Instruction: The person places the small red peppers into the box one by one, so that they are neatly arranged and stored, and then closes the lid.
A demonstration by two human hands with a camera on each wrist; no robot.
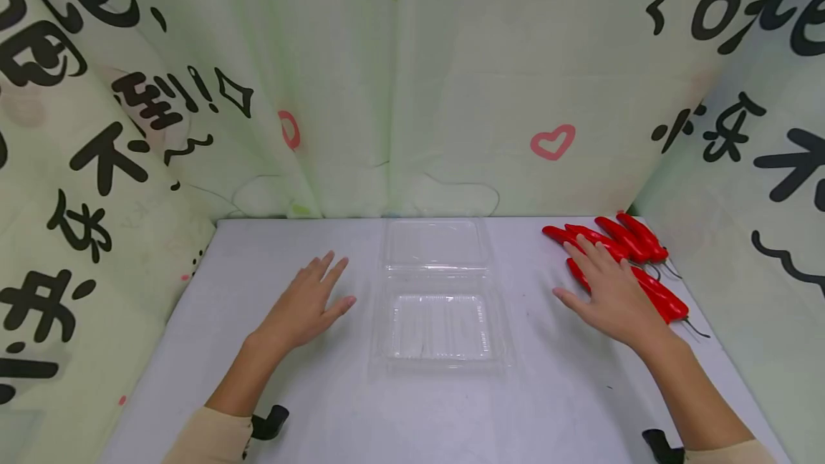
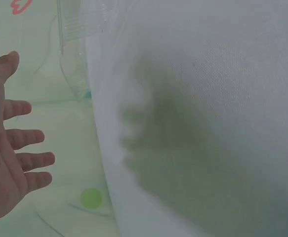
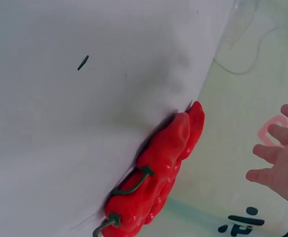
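A clear plastic clamshell box lies opened flat on the white table, its lid folded back toward the rear curtain. Left of it, my left hand hovers with fingers spread, holding nothing; the left wrist view shows its fingers extended and its shadow on the table. Several red chili peppers with dark green stems lie in a group at the right rear. Over them my right hand is held with straight fingers, hiding part of the group. In the right wrist view the peppers appear below and apart from the fingers.
The white table ends at a pale green curtain with black characters and pink hearts, which also runs along both sides. A small dark speck lies on the table near the right forearm. Black straps circle the wrists.
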